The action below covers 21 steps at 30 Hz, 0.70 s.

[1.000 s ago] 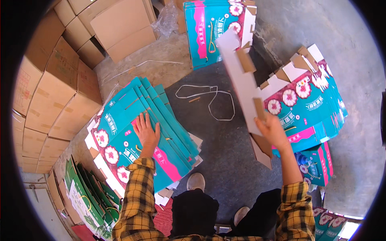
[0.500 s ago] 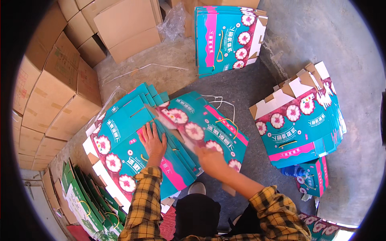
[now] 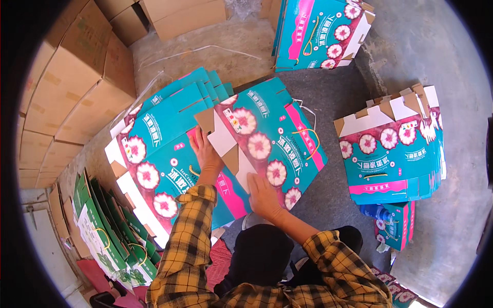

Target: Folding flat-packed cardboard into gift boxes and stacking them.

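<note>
Flat-folded gift cartons, turquoise with pink bands and purple-and-white fruit-slice prints, lie in a fanned stack (image 3: 154,177) before me. One flat carton (image 3: 290,149) lies tilted over the stack's right side, its white and brown end flaps (image 3: 222,137) showing along its left edge. My left hand (image 3: 208,158) rests on the stack beside those flaps, its fingers stretched out and close together. My right hand (image 3: 265,197) is closed on the lower end of the flap edge of the tilted carton; its thumb and part of the fingers are hidden.
More turquoise cartons stand in a pile (image 3: 393,154) at the right and another pile (image 3: 318,36) at the back. Brown boxes (image 3: 77,97) are stacked at the left. Green cartons (image 3: 110,231) lean at lower left. A blue bottle (image 3: 375,211) is at right.
The tilted carton has turned its end flaps into view. My right hand has moved down slightly to its flap edge, and my left fingers have drawn closer together. The whole view has shifted.
</note>
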Available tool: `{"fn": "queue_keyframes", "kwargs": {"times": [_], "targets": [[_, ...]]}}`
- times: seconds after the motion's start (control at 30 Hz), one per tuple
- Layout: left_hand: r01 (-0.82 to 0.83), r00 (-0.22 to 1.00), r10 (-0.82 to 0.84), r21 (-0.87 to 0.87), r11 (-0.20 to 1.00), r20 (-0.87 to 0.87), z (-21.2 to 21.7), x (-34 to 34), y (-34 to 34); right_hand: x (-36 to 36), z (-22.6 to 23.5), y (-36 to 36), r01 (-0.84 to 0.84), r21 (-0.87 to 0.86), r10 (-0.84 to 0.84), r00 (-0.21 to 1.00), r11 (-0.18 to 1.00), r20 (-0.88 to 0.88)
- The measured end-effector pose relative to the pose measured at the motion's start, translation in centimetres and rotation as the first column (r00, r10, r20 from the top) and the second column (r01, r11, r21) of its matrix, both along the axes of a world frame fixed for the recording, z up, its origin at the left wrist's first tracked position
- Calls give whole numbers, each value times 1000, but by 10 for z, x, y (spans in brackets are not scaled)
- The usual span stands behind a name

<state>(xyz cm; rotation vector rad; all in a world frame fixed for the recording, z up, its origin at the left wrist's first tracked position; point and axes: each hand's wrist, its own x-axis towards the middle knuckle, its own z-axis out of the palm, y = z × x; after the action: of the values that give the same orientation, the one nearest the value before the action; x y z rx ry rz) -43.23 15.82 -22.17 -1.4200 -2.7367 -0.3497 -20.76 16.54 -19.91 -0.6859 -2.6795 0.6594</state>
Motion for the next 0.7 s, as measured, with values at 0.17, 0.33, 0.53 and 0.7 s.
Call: {"fn": "queue_keyframes", "kwargs": {"times": [0.17, 0.33, 0.53, 0.7], "targets": [[-17, 1000, 16, -85, 996, -12, -9, -11, -3, 2, 13, -4, -61, -49, 63, 998, 997, 26], [8, 999, -12, -107, 994, -37, -4, -1, -3, -3, 13, 81, -136, -69, 125, 982, 988, -145], [-8, 997, 2, -74, 997, -75, -9, -2, 5, -64, 64, 304, 132, 402, 19, 936, 906, -351], [-60, 993, 43, -149, 987, -113, -27, -10, -6, -118, 124, 433, 220, 600, -57, 959, 769, -279]]}}
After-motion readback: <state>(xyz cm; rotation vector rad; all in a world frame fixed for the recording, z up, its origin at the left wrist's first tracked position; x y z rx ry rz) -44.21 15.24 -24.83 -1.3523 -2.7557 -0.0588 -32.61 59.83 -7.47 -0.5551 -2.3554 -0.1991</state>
